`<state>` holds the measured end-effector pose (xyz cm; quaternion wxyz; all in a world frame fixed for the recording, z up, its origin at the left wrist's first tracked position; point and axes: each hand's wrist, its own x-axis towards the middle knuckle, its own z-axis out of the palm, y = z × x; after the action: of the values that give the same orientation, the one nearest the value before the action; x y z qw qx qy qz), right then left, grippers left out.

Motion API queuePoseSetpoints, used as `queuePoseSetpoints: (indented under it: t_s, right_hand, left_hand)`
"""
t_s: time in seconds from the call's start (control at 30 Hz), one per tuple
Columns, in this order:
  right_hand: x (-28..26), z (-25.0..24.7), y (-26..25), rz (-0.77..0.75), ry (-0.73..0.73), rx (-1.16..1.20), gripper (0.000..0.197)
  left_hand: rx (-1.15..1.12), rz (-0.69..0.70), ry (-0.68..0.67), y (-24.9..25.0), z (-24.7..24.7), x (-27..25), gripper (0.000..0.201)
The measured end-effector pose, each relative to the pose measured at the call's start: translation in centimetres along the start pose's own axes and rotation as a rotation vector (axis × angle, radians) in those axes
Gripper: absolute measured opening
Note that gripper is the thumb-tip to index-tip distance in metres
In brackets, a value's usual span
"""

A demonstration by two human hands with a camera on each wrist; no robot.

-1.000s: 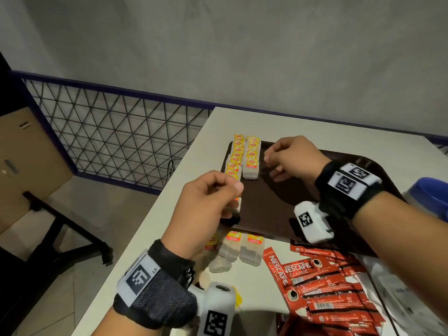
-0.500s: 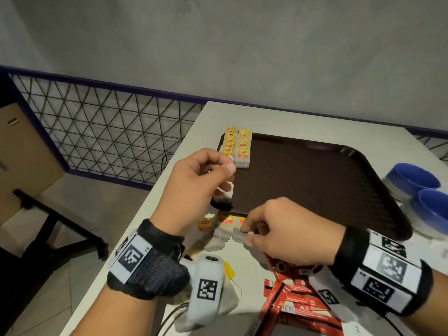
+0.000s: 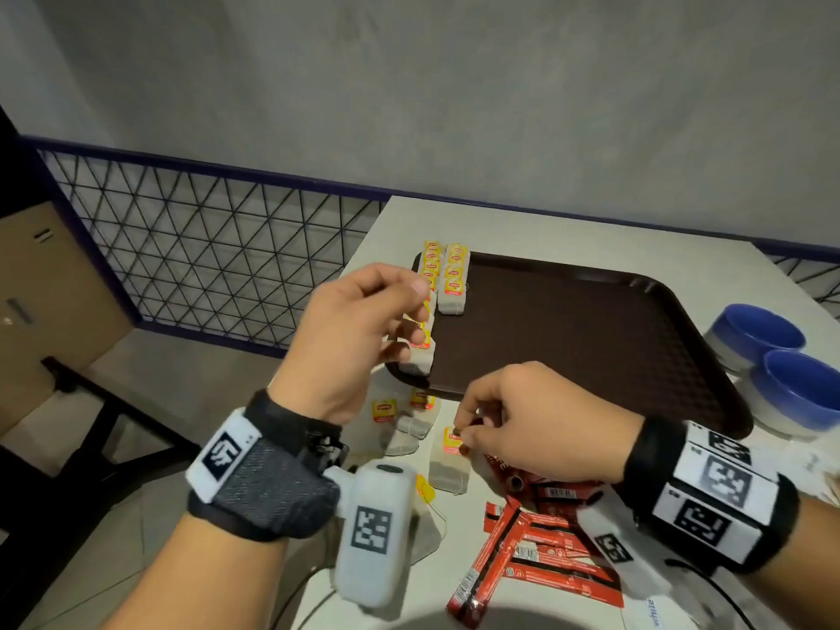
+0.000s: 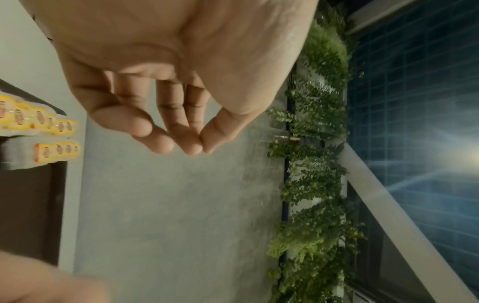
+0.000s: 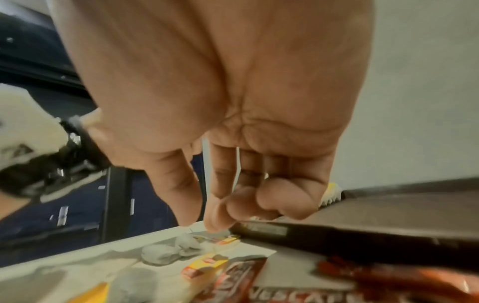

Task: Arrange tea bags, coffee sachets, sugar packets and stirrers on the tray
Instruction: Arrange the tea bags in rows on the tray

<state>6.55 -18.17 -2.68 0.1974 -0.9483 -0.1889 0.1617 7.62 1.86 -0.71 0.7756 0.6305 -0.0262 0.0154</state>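
A brown tray [image 3: 591,338] lies on the white table with two rows of yellow-tagged tea bags [image 3: 454,284] along its left edge. One more tea bag [image 3: 418,359] lies at the tray's near-left corner. My left hand [image 3: 416,295] hovers over that corner. In the left wrist view its fingertips [image 4: 193,146] meet the thumb and nothing shows between them. In front of the tray, my right hand [image 3: 461,437] pinches the yellow tag of a loose tea bag [image 3: 447,470] lying on the table. In the right wrist view its thumb and forefinger [image 5: 215,223] close just above the table.
Other loose tea bags [image 3: 409,427] lie between my hands. Red coffee sachets [image 3: 536,552] are piled at the near edge. Two blue bowls [image 3: 763,338] stand to the right of the tray. The table's left edge drops off beside a mesh railing [image 3: 204,252].
My right hand has come back from the tea bag rows on the tray to the loose tea bags in front of it and taken one by the tag. The left hand has stayed.
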Motion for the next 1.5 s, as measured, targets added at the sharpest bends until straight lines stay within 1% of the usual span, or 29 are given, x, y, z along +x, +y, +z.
queuePoseSetpoints:
  t_s: [0.07,0.13,0.23,0.3,0.4,0.47,0.57,0.63,0.67,0.73,0.8,0.87,0.97,1.03,1.13,1.23,1.3,1.33,1.4,1.47,1.5]
  right_hand:
    - [0.4,0.0,-0.4,-0.015,-0.014,-0.128,0.014]
    - [0.8,0.2,-0.8,-0.038,-0.029,-0.257,0.021]
    - [1.4,0.6,-1.5,-0.059,-0.047,-0.411,0.028]
    - [1.7,0.9,-1.7,-0.065,-0.068,-0.449,0.028]
    - [1.7,1.1,-2.1,-0.071,-0.08,-0.417,0.019]
    - [1.8,1.0,-2.3,-0.076,-0.06,-0.379,0.011]
    - [1.7,0.8,-2.3,-0.058,-0.046,-0.279,0.011]
    - [1.5,0.5,-2.2,-0.052,-0.045,-0.203,0.01]
    - [1.3,0.3,-2.1,-0.054,-0.043,-0.156,0.01]
    - [0.7,-0.2,-1.9,-0.061,-0.033,-0.073,0.013]
    - [-0.1,-0.8,-1.5,-0.074,0.014,-0.002,0.018]
    - [-1.0,-1.5,-0.8,-0.08,0.091,0.093,0.02]
    - [-2.5,-2.0,0.1,-0.081,0.165,0.227,0.02]
    - [-3.5,-2.1,0.5,-0.078,0.199,0.302,0.018]
    - [-4.5,-2.0,1.0,-0.068,0.233,0.404,0.016]
    - [-5.3,-1.5,1.4,-0.06,0.262,0.458,0.015]
    - [-5.7,-1.1,1.5,-0.051,0.279,0.502,0.014]
    - [-5.9,-1.0,1.5,-0.045,0.287,0.523,0.015]
    - [-6.1,-0.9,1.5,-0.029,0.295,0.55,0.016]
    - [-6.1,-0.7,1.4,-0.015,0.29,0.562,0.018]
    - [-6.0,-0.6,1.3,-0.011,0.287,0.563,0.019]
  left_hand:
    - [0.024,0.014,0.027,1.5,-0.8,-0.2,0.013]
    - [0.13,0.054,0.034,2.9,-1.5,-0.2,0.01]
    - [0.398,0.093,0.027,3.6,-2.7,-0.2,0.01]
    - [0.598,0.061,-0.037,3.6,-3.7,-0.1,0.01]
    - [0.913,-0.102,-0.195,3.0,-5.0,0.4,0.01]
    - [1.092,-0.16,-0.229,2.3,-5.3,0.8,0.01]
    - [1.296,-0.169,-0.293,1.1,-4.8,1.0,0.011]
    - [1.397,-0.179,-0.391,0.6,-4.2,0.8,0.008]
    - [1.451,-0.177,-0.462,0.5,-3.9,0.5,0.01]
    - [1.552,-0.166,-0.617,0.4,-3.5,-0.1,0.027]
    - [1.569,-0.16,-0.716,0.4,-3.4,-0.9,0.043]
    - [1.552,-0.146,-0.756,0.2,-3.4,-1.6,0.055]
    - [1.504,-0.142,-0.747,-0.4,-3.6,-2.5,0.073]
    - [1.525,-0.128,-0.746,-0.9,-3.4,-2.6,0.078]
    - [1.59,-0.122,-0.809,-1.4,-3.3,-2.5,0.071]
    - [1.571,-0.144,-0.892,-1.2,-3.2,-3.0,0.063]
    - [1.519,-0.137,-0.903,-0.9,-2.8,-3.5,0.053]
    - [1.482,-0.122,-0.876,-0.7,-2.6,-3.5,0.047]
    - [1.42,-0.072,-0.775,-0.4,-2.2,-3.1,0.035]
    - [1.405,-0.035,-0.686,-0.4,-1.6,-2.3,0.026]
    - [1.411,-0.033,-0.669,-0.4,-1.3,-1.9,0.024]
